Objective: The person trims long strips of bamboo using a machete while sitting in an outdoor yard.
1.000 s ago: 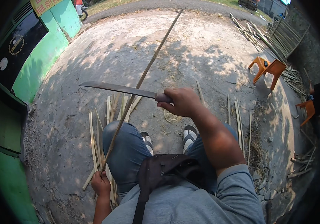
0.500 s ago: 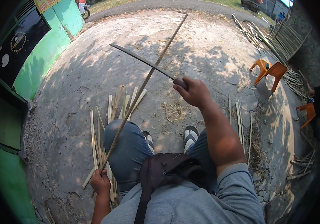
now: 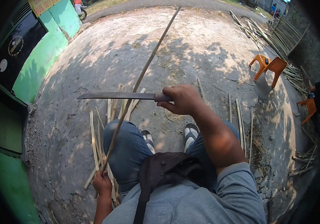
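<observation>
My right hand point(image 3: 180, 99) is closed round the dark handle of a machete point(image 3: 117, 95), whose long blade points left. The blade crosses a long thin bamboo strip point(image 3: 145, 68) a little beyond my left knee. My left hand point(image 3: 102, 182) grips the near end of that strip beside my left thigh. The strip rests along the knee and slants up and away to the far side. Several pale bamboo strips point(image 3: 94, 138) lie on the ground under and beyond my left leg.
More strips point(image 3: 239, 123) lie right of my legs. An orange plastic chair point(image 3: 268, 69) stands at the right, near a bamboo heap point(image 3: 249, 31) along the wall. Another person point(image 3: 319, 100) is at the right edge. A green building wall point(image 3: 44, 63) runs along the left.
The machete has come down the strip toward me, its blade turning from slanted to nearly level. The strip's far end has shifted slightly left. My left hand has barely moved.
</observation>
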The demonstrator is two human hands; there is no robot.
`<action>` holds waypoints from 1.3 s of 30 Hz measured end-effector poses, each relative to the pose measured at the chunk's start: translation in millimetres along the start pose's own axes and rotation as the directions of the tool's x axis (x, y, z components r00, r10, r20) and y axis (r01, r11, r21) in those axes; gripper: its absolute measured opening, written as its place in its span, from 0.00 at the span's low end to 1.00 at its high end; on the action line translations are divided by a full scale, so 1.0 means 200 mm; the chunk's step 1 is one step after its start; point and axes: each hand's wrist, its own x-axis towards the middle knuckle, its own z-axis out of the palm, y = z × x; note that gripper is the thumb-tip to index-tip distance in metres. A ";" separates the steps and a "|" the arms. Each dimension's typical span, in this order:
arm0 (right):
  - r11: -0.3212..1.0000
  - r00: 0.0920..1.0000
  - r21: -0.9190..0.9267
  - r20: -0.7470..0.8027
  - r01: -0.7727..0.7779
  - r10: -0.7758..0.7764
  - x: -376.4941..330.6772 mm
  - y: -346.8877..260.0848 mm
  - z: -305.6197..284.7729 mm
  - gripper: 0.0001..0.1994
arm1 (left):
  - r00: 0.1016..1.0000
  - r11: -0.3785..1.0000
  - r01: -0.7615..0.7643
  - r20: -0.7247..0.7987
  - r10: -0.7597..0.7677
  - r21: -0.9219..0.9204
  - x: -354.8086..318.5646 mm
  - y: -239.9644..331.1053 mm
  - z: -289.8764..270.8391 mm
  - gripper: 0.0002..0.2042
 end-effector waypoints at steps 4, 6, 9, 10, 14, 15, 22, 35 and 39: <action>0.992 0.992 0.032 -0.024 -0.120 0.121 0.00 0.12 -0.01 0.20 | 0.999 0.999 -0.026 -0.037 0.025 -0.028 0.01 -0.04 0.02 0.23; 0.980 0.979 0.067 -0.071 -0.185 0.190 -0.02 0.17 -0.01 0.20 | 0.999 0.999 -0.034 -0.032 0.035 0.017 0.02 -0.04 0.03 0.24; 0.956 0.953 0.117 -0.109 -0.270 0.282 -0.03 0.19 0.00 0.22 | 0.998 0.999 -0.044 -0.031 0.045 0.027 0.03 -0.03 0.01 0.24; 0.965 0.957 0.074 -0.127 -0.251 0.259 -0.04 0.17 0.01 0.22 | 0.998 0.999 -0.046 -0.029 0.047 0.026 0.03 -0.02 0.00 0.24; 0.980 0.970 0.067 -0.150 -0.185 0.193 -0.03 0.12 0.01 0.24 | 0.999 0.999 -0.044 -0.013 0.044 0.011 0.01 -0.01 -0.01 0.23; 0.980 0.969 0.067 -0.151 -0.188 0.196 -0.02 0.11 0.00 0.24 | 0.999 0.999 -0.041 -0.006 0.041 0.017 0.01 -0.01 0.00 0.23; 0.998 1.000 -0.054 0.017 -0.019 0.020 -0.02 0.00 0.02 0.22 | 0.999 0.999 -0.038 0.003 0.038 -0.027 0.02 0.01 0.00 0.23; 0.975 0.959 -0.002 -0.183 -0.221 0.217 -0.03 0.17 0.00 0.24 | 0.996 0.997 -0.076 -0.042 0.075 -0.024 0.03 -0.02 0.01 0.23; 0.987 0.979 -0.025 -0.133 -0.156 0.152 -0.03 0.10 -0.01 0.24 | 0.997 0.997 -0.075 -0.030 0.074 -0.001 0.02 -0.02 0.01 0.23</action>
